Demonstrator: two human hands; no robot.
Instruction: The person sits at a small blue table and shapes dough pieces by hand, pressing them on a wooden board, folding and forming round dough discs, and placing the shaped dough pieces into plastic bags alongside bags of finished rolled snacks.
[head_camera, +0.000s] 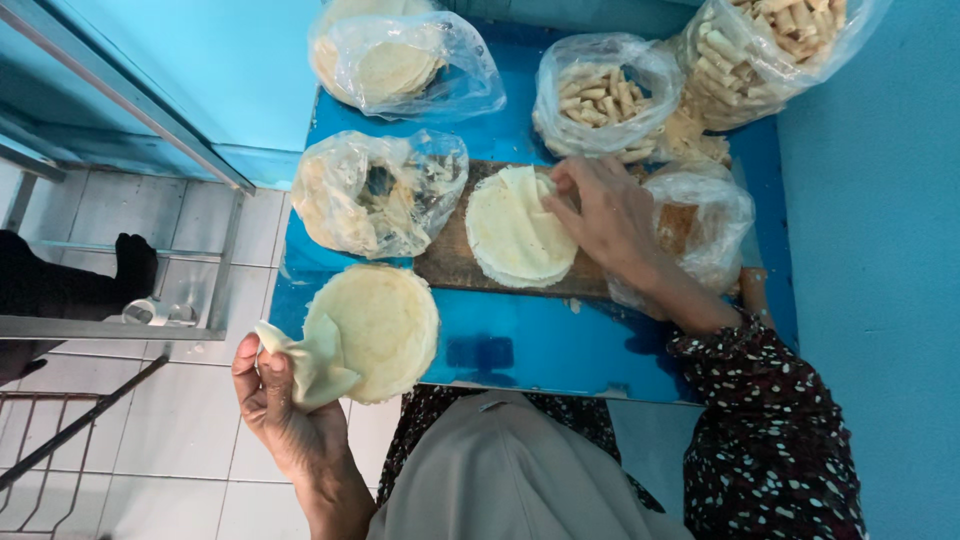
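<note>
My left hand (280, 410) hangs off the table's near left corner and pinches a crumpled, folded pale wrapper sheet (312, 362). Right beside it lies a round stack of thin pale wrappers (385, 325) on the blue table (520, 345). My right hand (605, 215) rests on a second round stack of wrappers (515, 235) that sits on a wooden board (450, 262); its fingers press down a folded edge of the top sheet.
Several clear plastic bags stand behind the board: one with wrapper scraps (375, 190), one with round wrappers (400, 60), two full of rolled pieces (600, 95) (770, 45). Another bag (710, 225) lies under my right wrist. A blue wall (880, 250) rises on the right; white tiled floor (170, 430) lies to the left.
</note>
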